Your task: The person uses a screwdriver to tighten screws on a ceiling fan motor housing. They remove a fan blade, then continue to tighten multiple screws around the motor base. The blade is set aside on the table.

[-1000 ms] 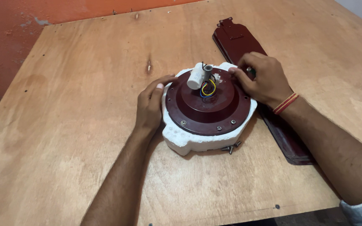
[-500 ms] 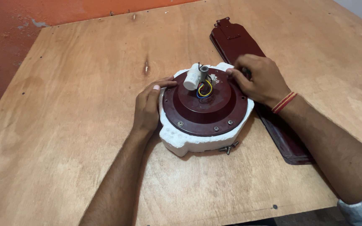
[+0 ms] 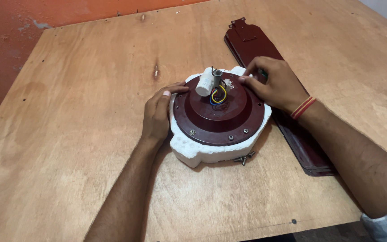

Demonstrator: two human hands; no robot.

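Maroon fan motor (image 3: 219,112) sat in a white foam cradle (image 3: 193,152) near the middle of the plywood worktop (image 3: 68,134). Left hand (image 3: 157,114) lay flat against the cradle's left side, fingers spread and closed on nothing, steadying it. Right hand (image 3: 276,85) rested on the motor's far right rim, fingertips drawn together at the edge; whether they pinched a small part could not be told. White capacitor (image 3: 204,83) and coloured wires (image 3: 218,95) stood at the hub beside the shaft (image 3: 218,74). Loose screws (image 3: 243,157) lay on the worktop just beside the cradle's near edge. Dark fan blade (image 3: 287,121) lay to the right, partly under the right forearm. Judged step: the motor was being steadied and positioned at its rim. A next move would call for a firm left-hand brace and precise fingertip work at the rim.
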